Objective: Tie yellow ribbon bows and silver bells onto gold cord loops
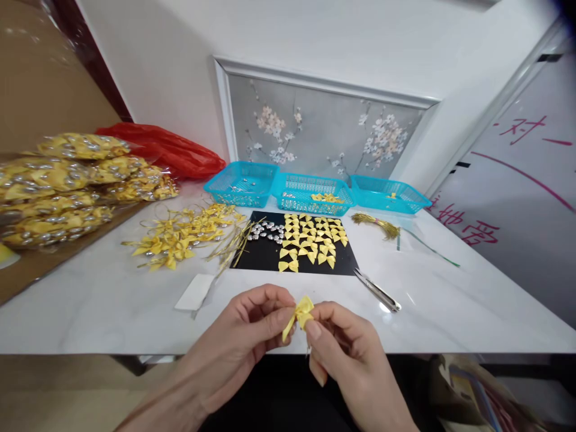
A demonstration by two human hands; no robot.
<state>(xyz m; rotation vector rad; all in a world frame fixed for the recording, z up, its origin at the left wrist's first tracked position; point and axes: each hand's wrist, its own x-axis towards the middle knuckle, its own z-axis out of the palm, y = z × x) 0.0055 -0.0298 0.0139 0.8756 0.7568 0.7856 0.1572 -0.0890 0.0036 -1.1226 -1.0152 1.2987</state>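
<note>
A yellow ribbon bow [300, 315] is pinched between my two hands just over the table's front edge. My left hand [254, 327] grips its left side between thumb and fingers. On the other side, my right hand [344, 348] holds the bow with thumb and forefinger; a thin strand hangs below it. Beyond my hands lies a black mat [261, 258] with rows of yellow bows [308, 246] and a cluster of silvery heart-shaped beads [269, 230]. Gold ties [236, 243] lie across the mat's left edge. To the right of the mat rest metal tweezers [377, 290].
Three blue baskets [312, 207] line the wall. Finished-looking bows with stems [180, 237] are heaped at left, near stacked clear bags [67, 186] and a red plastic bag [166, 150]. A gold tie bundle [375, 225] and white card [194, 291] lie on the table [472, 312].
</note>
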